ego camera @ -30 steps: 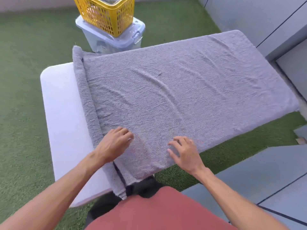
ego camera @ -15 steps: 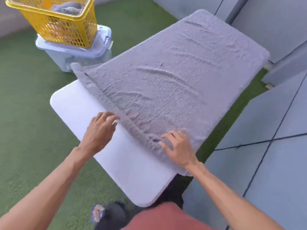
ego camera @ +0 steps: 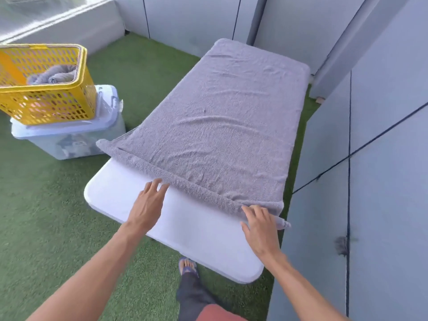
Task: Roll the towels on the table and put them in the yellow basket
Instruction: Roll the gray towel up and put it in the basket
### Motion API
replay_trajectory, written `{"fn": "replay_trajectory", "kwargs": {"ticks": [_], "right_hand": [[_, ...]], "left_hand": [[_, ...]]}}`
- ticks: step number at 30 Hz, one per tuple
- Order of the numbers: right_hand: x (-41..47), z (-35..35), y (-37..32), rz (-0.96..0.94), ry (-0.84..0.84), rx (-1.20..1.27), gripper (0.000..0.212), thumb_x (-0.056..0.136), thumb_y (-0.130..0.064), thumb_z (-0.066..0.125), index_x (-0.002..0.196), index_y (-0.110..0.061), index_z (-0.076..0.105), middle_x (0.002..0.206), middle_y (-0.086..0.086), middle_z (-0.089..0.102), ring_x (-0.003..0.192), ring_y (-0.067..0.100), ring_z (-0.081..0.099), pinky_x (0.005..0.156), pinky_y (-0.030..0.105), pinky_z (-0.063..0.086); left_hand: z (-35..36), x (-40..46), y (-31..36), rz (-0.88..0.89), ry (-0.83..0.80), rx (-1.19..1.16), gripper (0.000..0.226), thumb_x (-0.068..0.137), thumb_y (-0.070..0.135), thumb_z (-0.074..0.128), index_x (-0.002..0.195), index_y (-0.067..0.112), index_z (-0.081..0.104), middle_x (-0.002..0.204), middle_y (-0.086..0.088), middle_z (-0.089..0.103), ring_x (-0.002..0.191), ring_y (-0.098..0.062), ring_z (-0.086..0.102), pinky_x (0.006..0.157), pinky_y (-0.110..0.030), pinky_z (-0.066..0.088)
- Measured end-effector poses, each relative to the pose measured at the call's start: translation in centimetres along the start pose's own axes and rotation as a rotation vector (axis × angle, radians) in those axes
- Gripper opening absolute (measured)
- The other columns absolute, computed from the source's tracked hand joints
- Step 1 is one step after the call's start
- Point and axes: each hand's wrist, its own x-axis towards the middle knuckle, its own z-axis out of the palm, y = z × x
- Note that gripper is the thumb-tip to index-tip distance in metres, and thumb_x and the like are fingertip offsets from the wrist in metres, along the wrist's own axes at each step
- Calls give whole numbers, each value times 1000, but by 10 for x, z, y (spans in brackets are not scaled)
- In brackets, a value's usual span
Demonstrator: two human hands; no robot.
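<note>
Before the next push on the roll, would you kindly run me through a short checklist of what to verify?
1. Both hands at the roll: ok. Left hand fingertips reach its near edge, right hand fingers rest on its right end.
2. Roll started along the whole towel edge: ok, a thin roll spans the width.
3. Roll even: not ok, its right end tapers to a loose tail past the table edge.
4. Towel ahead flat: ok, shallow wrinkles only.
5. Room in the basket: cannot tell, one rolled towel shows inside.
</note>
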Motion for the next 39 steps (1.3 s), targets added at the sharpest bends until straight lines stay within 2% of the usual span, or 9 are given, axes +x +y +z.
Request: {"fn": "replay_trajectory", "kwargs": {"ticks": [9, 15, 19, 22, 25, 29, 33, 36, 39], "right_hand": [[14, 21, -10, 204, -19, -46, 51, 67, -14, 81, 114, -22, 64, 103, -5, 61, 95, 21, 58, 81, 36, 45], [2, 19, -11, 256, -44, 16, 44, 67, -12, 82, 104, -28, 63, 90, -14, 63, 82, 13, 60, 76, 31, 40], [-16, 8, -14, 272, -191, 94, 36, 92, -16, 57, 126, -28, 56, 118, -15, 58, 113, 13, 54, 95, 30, 34], [-14, -7, -14, 401, -333, 226, 39, 101, -23, 36, 138, -30, 46, 137, -14, 48, 132, 12, 40, 106, 32, 29], [-1, -11, -17, 547, -260, 371, 33, 94, -21, 46, 123, -36, 54, 128, -12, 55, 122, 14, 49, 92, 33, 40], [5, -1, -38, 664, 100, 220, 17, 85, -13, 64, 92, -29, 63, 98, -10, 58, 99, 21, 51, 77, 32, 32], [-9, 18, -65, 549, 176, 87, 22, 88, -24, 64, 108, -17, 67, 107, -3, 59, 101, 22, 47, 87, 38, 41], [-18, 25, -67, 487, 79, 37, 54, 75, -23, 78, 125, -12, 59, 122, 1, 57, 113, 22, 43, 95, 33, 35], [-10, 24, -54, 542, 25, 68, 52, 73, -10, 79, 121, -13, 62, 116, 1, 61, 111, 25, 51, 92, 36, 41]], "left_hand": [[-10, 64, -73, 157, -44, 190, 68, 54, -17, 76, 116, 7, 59, 117, -13, 61, 106, -35, 60, 70, -44, 54], [-13, 84, -111, 261, -138, 136, 41, 71, -7, 72, 104, 16, 63, 94, 0, 65, 85, -28, 65, 64, -38, 49], [-16, 99, -131, 326, -322, 44, 32, 88, 2, 56, 111, 23, 61, 99, 7, 63, 94, -24, 62, 73, -36, 47], [-23, 118, -136, 221, -514, -99, 30, 95, 11, 50, 122, 23, 59, 115, 4, 62, 106, -20, 59, 87, -32, 46], [-32, 130, -141, 129, -469, -292, 24, 91, 13, 62, 112, 26, 62, 103, 2, 64, 94, -19, 61, 75, -26, 44], [-41, 126, -171, 227, -253, -76, 14, 92, 33, 60, 105, 31, 63, 96, 14, 61, 101, -18, 59, 85, -34, 35], [-35, 102, -202, 412, -211, -89, 31, 86, 38, 67, 114, 25, 62, 107, 12, 58, 100, -14, 57, 83, -37, 48], [-28, 96, -214, 451, -180, -90, 53, 68, 8, 84, 117, 10, 64, 113, -2, 57, 100, -24, 58, 80, -42, 56], [-25, 103, -219, 418, -163, -74, 41, 70, -2, 79, 109, 4, 68, 104, -6, 61, 96, -30, 59, 76, -46, 57]]}}
